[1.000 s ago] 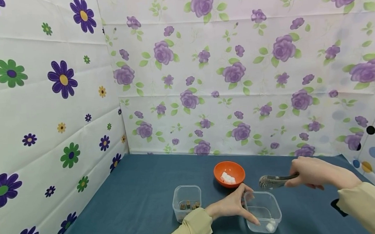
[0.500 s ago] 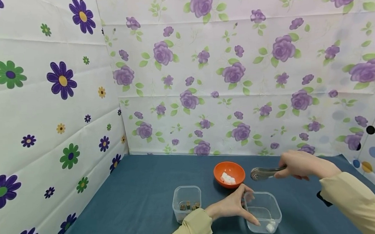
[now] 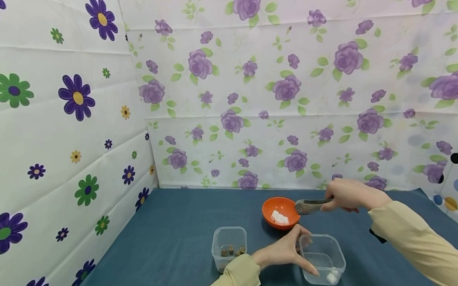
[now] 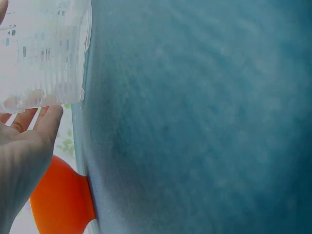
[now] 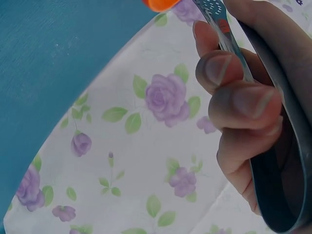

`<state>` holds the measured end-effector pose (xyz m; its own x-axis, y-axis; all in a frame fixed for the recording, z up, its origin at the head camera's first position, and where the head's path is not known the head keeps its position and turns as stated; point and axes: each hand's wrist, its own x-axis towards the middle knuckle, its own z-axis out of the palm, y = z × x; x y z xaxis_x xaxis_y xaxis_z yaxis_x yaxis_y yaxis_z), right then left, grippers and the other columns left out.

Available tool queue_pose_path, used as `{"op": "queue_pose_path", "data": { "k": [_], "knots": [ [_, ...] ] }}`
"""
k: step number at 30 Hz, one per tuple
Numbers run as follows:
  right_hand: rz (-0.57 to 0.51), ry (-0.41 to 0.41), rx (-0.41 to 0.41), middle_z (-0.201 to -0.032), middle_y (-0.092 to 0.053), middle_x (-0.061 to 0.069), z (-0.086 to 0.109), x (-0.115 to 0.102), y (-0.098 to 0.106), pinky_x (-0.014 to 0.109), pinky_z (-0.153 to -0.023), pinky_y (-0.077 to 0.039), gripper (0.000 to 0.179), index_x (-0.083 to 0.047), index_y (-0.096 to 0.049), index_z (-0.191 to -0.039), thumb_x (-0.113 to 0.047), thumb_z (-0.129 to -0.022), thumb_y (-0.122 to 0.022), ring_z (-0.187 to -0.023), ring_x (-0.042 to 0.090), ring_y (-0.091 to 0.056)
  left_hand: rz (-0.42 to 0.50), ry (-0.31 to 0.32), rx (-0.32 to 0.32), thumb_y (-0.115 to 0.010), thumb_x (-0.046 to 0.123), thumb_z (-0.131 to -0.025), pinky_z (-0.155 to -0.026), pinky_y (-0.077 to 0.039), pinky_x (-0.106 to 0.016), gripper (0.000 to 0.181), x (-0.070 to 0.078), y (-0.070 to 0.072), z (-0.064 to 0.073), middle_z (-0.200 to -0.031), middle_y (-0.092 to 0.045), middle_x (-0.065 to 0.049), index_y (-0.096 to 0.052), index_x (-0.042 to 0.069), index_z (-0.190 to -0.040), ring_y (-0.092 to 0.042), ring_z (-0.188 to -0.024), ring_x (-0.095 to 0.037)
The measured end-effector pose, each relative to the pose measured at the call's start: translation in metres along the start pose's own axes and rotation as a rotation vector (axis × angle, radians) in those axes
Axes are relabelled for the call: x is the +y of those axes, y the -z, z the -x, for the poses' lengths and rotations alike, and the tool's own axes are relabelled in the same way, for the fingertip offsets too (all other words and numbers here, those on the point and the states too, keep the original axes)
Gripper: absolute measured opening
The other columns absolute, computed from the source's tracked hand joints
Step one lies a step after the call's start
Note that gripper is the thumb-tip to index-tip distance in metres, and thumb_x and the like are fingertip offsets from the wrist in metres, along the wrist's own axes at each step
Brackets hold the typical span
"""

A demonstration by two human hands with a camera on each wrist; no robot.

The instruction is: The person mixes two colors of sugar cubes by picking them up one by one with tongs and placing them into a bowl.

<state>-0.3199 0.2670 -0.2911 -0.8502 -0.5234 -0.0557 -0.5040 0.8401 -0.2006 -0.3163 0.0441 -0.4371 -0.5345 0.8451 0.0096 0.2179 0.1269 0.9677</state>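
Observation:
My right hand (image 3: 352, 195) grips metal tongs (image 3: 310, 206), fingers curled round both arms in the right wrist view. The perforated tip of the tongs is at the right rim of an orange bowl (image 3: 268, 209), which holds several white cubes (image 3: 279, 218). My left hand (image 3: 285, 251) holds a clear plastic container (image 3: 335, 251) by its left side, thumb at the front and fingers at the back. A white cube (image 3: 332, 277) lies in that container's front right corner. In the left wrist view the fingers touch the container's wall.
A second clear container (image 3: 228, 233) with several brown cubes (image 3: 231, 250) stands left of the left hand. The dark blue tablecloth (image 3: 179, 239) reaches back to a flowered wall covering (image 3: 213, 139).
My right hand has moved left with the tongs, from above the right-hand container to the orange bowl's right rim. The left hand and both containers have stayed in place.

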Motion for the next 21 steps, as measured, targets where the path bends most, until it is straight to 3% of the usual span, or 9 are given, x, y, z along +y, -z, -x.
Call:
{"op": "queue_pose_path", "data": {
  "k": [21],
  "knots": [
    [0.053, -0.069, -0.053, -0.038, -0.046, -0.002, -0.030, -0.008, -0.015, 0.026, -0.035, -0.037, 0.028, -0.021, -0.061, -0.054, -0.030, -0.079, -0.070, -0.028, 0.007, -0.037, -0.025, -0.014, 0.000, -0.067, 0.009, -0.082, -0.080, -0.041, -0.027, 0.054, 0.001, 0.000, 0.000, -0.119, -0.046, 0.005, -0.033, 0.010, -0.124, -0.044, -0.107, -0.010]
  ]
}}
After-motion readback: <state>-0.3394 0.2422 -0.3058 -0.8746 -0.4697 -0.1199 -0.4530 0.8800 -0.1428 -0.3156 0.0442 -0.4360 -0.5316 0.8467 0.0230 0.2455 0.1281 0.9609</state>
